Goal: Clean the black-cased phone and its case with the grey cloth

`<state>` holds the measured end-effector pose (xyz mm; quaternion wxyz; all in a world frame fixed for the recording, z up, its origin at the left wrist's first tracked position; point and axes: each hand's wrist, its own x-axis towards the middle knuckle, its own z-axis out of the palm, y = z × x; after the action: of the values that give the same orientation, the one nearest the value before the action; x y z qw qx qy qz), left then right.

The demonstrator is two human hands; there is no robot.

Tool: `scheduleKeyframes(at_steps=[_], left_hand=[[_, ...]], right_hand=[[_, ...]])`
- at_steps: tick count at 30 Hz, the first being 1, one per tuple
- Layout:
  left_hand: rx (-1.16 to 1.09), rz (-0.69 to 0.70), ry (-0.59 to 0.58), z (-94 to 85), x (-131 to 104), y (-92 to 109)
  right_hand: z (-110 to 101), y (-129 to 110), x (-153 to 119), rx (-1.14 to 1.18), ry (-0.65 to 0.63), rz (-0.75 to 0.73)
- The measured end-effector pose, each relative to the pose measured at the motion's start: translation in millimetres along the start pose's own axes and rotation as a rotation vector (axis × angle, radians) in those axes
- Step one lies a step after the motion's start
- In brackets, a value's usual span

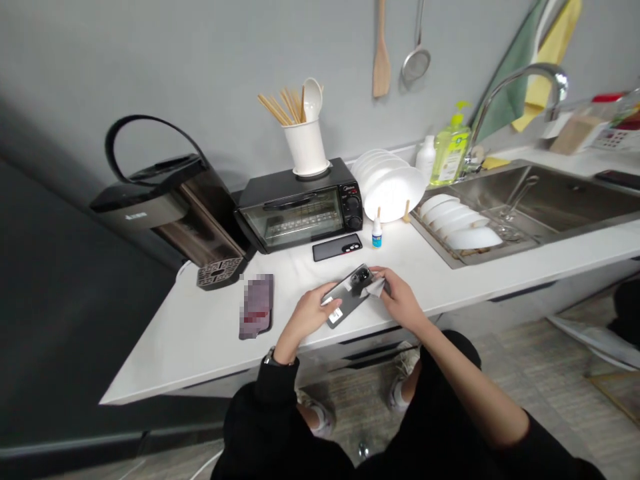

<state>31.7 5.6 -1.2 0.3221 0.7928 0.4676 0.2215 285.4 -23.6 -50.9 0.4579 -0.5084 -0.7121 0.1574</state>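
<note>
A dark grey phone (pixel 349 297) is held back side up over the counter's front part, with white labels on its back. My left hand (pixel 311 311) grips its lower left end, thumb lying on the back. At the camera end, my right hand (pixel 395 293) pinches a light grey cloth (pixel 374 288) against the phone's edge. Behind the phone lie a black phone case (pixel 337 247) and a small white bottle with a blue label (pixel 377 236), standing upright. Another phone (pixel 257 305), its screen blurred out, rests on the counter to the left.
A black toaster oven (pixel 300 217) carries a white utensil holder (pixel 306 148). Left of it stands a dark drink machine (pixel 195 220). White plates (pixel 393 193), a green soap bottle (pixel 450 150) and a sink (pixel 565 200) holding bowls (pixel 473 237) are on the right.
</note>
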Motion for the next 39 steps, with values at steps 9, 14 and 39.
scheduleKeyframes(at_steps=[9, 14, 39], left_hand=[[0.365, 0.097, 0.081, 17.7, -22.0, -5.4], [0.228, 0.116, 0.103, 20.2, -44.6, -9.5], [0.202, 0.068, 0.193, 29.1, -43.7, -7.0]], right_hand=[[4.4, -12.8, -7.2, -0.239, 0.073, 0.108], [-6.0, -9.2, -5.9, -0.472, 0.111, 0.114], [14.6, -38.7, -14.7, -0.330, -0.402, -0.285]])
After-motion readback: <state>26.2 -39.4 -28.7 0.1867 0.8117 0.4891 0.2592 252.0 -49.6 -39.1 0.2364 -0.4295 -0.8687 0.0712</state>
